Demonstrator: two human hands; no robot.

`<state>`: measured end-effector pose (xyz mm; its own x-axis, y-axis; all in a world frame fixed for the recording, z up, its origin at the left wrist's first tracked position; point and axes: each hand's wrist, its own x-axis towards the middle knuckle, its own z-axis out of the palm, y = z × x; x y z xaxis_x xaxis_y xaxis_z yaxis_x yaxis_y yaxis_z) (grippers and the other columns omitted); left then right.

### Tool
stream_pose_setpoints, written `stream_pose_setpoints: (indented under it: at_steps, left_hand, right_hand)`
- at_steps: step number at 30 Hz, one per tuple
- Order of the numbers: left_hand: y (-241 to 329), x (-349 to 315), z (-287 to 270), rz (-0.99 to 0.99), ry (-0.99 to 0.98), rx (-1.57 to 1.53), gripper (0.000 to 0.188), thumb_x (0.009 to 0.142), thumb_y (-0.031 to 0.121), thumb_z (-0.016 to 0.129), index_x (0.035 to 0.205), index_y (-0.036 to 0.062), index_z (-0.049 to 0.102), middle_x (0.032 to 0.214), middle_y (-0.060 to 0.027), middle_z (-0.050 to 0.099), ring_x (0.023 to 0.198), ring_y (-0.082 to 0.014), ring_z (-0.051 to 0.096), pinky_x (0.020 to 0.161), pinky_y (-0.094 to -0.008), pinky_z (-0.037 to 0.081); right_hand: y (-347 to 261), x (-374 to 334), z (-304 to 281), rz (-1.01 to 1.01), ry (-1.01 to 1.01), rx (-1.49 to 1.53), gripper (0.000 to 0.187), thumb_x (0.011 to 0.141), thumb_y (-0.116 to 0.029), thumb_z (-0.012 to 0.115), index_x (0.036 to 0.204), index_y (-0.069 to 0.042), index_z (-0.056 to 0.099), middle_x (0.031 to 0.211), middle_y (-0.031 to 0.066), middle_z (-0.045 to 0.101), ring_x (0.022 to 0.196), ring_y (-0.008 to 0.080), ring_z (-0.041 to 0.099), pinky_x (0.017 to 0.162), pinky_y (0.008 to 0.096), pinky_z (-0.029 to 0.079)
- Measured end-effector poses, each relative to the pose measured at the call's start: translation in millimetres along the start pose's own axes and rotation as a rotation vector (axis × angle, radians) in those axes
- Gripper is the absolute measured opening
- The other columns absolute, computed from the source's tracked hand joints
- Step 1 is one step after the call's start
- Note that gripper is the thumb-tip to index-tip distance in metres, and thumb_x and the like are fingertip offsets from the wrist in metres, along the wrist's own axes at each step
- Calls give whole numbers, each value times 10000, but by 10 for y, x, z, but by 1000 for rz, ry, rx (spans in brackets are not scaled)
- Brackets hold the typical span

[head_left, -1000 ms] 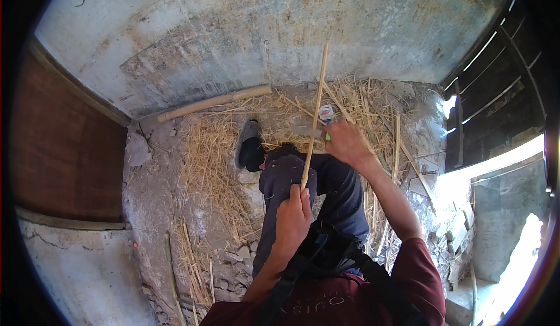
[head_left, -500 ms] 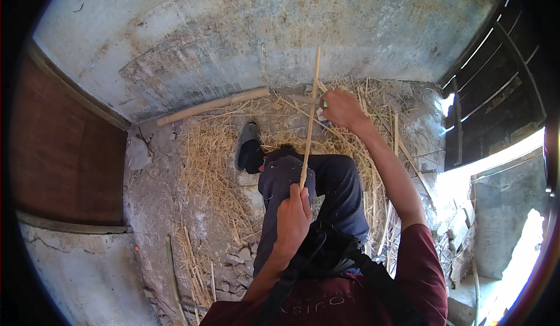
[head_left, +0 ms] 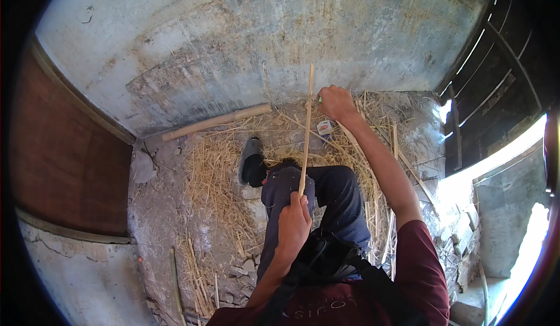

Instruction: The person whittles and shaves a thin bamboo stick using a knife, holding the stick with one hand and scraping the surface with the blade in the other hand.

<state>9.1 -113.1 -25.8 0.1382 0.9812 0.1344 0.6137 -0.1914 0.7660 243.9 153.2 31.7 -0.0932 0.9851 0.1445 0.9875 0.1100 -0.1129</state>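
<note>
My left hand (head_left: 293,224) is closed round the near end of a thin bamboo strip (head_left: 307,139), just above my knee. The strip points away from me, its far end raised toward the wall. My right hand (head_left: 337,104) is closed on a knife (head_left: 320,99), of which a bit of green handle shows beside the fingers. It is held close to the right side of the strip, near its far part. The blade is hard to make out, so I cannot tell whether it touches the strip.
Straw-like bamboo shavings (head_left: 219,180) cover much of the floor. A thick bamboo pole (head_left: 219,121) lies along the stained wall (head_left: 280,40). Beyond my right knee is a small white packet (head_left: 324,128). A brown panel (head_left: 70,151) stands at left, dark slatted boards (head_left: 496,86) at right.
My right hand has moved farther away along the strip with the knife, uncovering more of the white packet. The view has tilted slightly. My left hand keeps its hold on the strip.
</note>
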Motion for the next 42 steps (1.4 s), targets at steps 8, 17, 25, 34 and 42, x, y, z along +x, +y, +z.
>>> stream_pose_setpoints:
  at_steps: [8,17,25,34,42]
  left_hand:
    - [-21,-5,-12,28,10,-30,175,1116,181,540,1064,16,509,721,-274,672,707,-511,683,571,-608,527]
    - [37,12,-73,-78,-103,-21,151,1113,146,532,1065,3,523,859,-275,710,866,-509,693,654,-591,533]
    - [5,8,-166,-30,-21,-212,203,1124,175,519,1028,-1,549,792,-263,675,766,-491,689,602,-537,505]
    - [-223,67,-319,-450,-286,-1003,339,1178,364,456,996,97,556,678,72,380,499,0,302,436,-200,235]
    - [-128,207,-376,-515,-540,-1329,415,1173,495,380,971,142,463,642,64,311,433,-22,268,362,-202,225]
  right_hand:
    - [111,394,-86,40,0,-38,281,842,-179,696,1031,0,800,1117,265,771,1052,422,764,930,510,609]
    - [273,802,-150,176,30,-88,296,870,-178,660,1069,-20,812,1156,265,771,1089,416,762,945,501,609]
    - [1911,642,764,544,-90,34,391,881,-258,623,1122,-7,801,1201,243,776,1087,433,761,936,534,597]
    - [2280,-970,2184,626,-528,445,641,862,-161,699,1464,-14,534,917,174,702,719,220,679,603,417,529]
    - [1375,-1566,1020,559,-146,1292,448,1022,-285,642,1339,-118,372,960,41,588,670,136,504,597,318,426]
